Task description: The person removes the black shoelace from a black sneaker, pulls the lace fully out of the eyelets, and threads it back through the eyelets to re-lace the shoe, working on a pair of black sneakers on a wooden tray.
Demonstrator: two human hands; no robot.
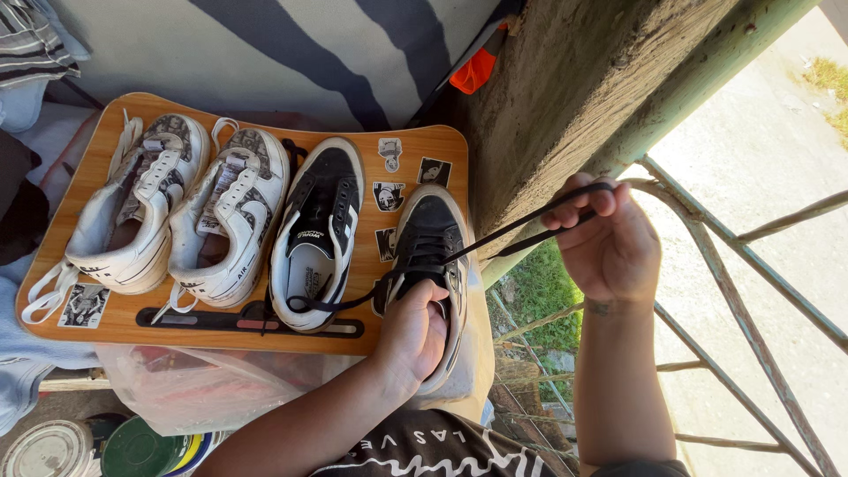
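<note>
Grip, right hand [609,243]: fingers pinched shut on the two ends of a black shoelace [508,231], pulled taut, up and away to the right of the shoe.
Grip, left hand [415,329]: closed over the heel end of a black sneaker [430,238], fingers curled into its opening, pressing it down.
Black sneaker, direction: long axis runs away from the person, toe pointing toward the far edge of the board, heel nearest the body; it sits at the right end of a wooden lap tray [119,318].
Lace line: runs from the eyelets diagonally up to the right hand.
Arm pose: left forearm reaches in from the bottom centre; right forearm rises straight up at the right, wrist bent back, palm facing the viewer.
Beside it: second black sneaker [318,230], just left, same direction, laces loose.
Further left: two white patterned sneakers [185,208], side by side.
Right of the hands: a green metal railing [733,371], with grass below.
</note>
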